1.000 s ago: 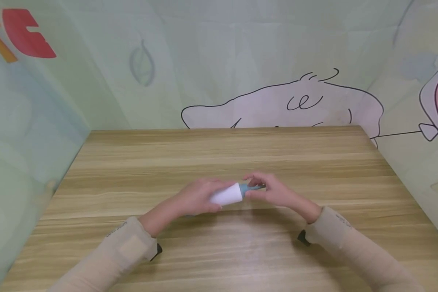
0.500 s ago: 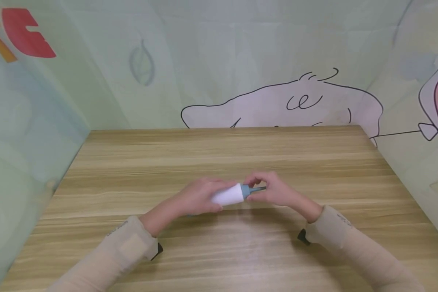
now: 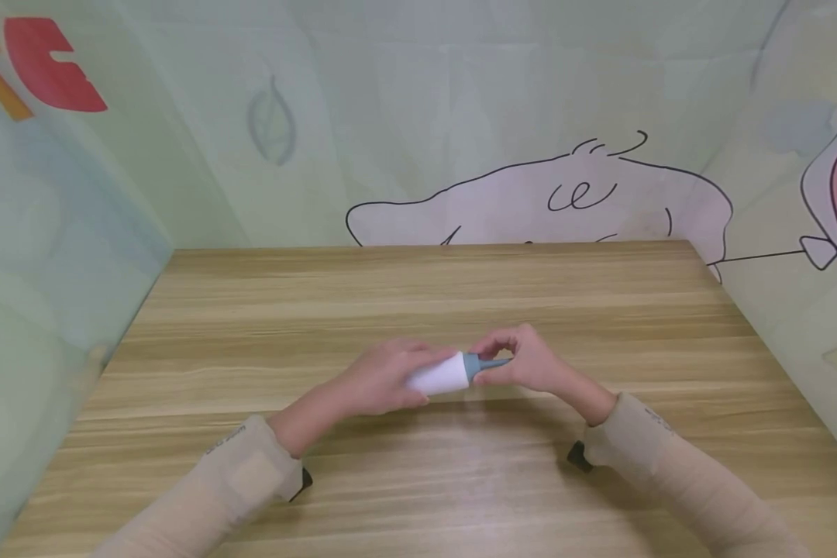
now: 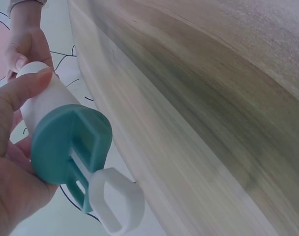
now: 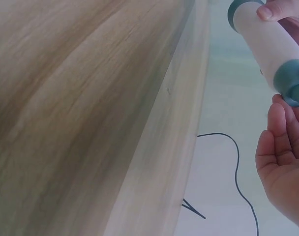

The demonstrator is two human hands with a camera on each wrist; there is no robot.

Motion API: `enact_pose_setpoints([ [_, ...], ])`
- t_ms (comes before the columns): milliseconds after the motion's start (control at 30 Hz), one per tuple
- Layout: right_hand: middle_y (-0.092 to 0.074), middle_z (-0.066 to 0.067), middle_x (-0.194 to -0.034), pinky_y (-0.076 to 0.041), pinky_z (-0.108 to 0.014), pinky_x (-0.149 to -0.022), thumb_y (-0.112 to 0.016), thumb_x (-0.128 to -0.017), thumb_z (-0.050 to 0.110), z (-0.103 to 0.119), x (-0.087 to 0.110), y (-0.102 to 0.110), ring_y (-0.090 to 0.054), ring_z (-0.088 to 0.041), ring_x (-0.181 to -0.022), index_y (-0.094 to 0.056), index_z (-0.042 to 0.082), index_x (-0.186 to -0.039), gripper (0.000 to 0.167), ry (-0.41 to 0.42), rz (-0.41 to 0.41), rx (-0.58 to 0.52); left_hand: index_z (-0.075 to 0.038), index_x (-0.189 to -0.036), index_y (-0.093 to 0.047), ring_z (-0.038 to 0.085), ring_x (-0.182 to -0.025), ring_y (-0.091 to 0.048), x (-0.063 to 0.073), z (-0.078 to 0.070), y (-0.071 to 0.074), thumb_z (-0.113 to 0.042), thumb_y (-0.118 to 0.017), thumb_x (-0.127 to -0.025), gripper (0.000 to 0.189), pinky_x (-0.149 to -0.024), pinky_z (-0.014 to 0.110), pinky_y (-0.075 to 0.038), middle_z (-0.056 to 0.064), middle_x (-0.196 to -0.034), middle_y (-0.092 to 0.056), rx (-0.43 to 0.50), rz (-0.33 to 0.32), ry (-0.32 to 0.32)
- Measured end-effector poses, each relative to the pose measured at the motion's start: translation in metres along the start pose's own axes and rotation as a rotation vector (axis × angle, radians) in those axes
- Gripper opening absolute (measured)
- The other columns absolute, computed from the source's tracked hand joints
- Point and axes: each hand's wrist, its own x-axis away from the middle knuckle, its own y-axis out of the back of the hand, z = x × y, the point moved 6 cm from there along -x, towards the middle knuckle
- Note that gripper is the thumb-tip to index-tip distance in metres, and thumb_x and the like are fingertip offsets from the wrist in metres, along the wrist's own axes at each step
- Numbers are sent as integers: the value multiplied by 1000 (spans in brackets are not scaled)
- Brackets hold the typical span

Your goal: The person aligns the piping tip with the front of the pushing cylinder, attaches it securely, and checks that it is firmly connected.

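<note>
My left hand (image 3: 380, 377) grips the white barrel of a dessert-syringe-like tube (image 3: 441, 375), held sideways above the table. Its teal collar (image 3: 472, 366) and thin tapered teal nozzle (image 3: 494, 363) point to the right. At that end my right hand (image 3: 535, 363) pinches the collar with thumb and fingertips, curved around the nozzle. In the left wrist view, the tube's back end shows a teal cap (image 4: 53, 147) with a slotted teal piece and a white loop handle (image 4: 127, 201). The right wrist view shows the right hand's other fingers (image 5: 282, 140) below the collar.
A wood-grain table (image 3: 418, 480) lies under both hands. Behind it and at the sides hang pale printed cloth walls (image 3: 418, 116) with line drawings. Both forearms wear beige sleeves (image 3: 202, 488), with a dark wrist piece (image 3: 580, 456) below the right cuff.
The tube and both hands have shifted very slightly to the right. The right fingers have closed in around the collar, and the left hand keeps its grip on the barrel.
</note>
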Motion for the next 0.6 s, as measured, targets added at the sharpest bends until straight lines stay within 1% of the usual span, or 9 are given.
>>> enact_pose_setpoints([
  [167, -68, -11, -81, -48, -36, -73, -76, -64, 7, 1, 0, 0, -59, -11, -73, -67, 0, -86, 25, -7, -5, 2, -16, -128, -48, 24, -101, -55, 0, -1, 0, -20, -72, -71, 62, -78, 37, -47, 8, -117, -58, -13, -4, -4],
  [467, -67, -15, -80, -49, -33, -68, -74, -63, 4, 0, -1, 2, -57, -10, -69, -66, -3, -86, 25, -22, -6, -25, -16, -126, -49, 25, -102, -56, 0, -3, 0, -20, -72, -70, 61, -79, 38, -47, 8, -116, -59, -42, -26, -21],
  [600, -66, -15, -82, -49, -28, -67, -74, -65, 5, -2, -1, 2, -57, -12, -72, -66, -3, -87, 25, -31, -5, -33, -16, -126, -50, 25, -100, -56, -2, -2, 1, -20, -73, -70, 61, -77, 37, -49, 9, -115, -59, -68, -36, -19],
])
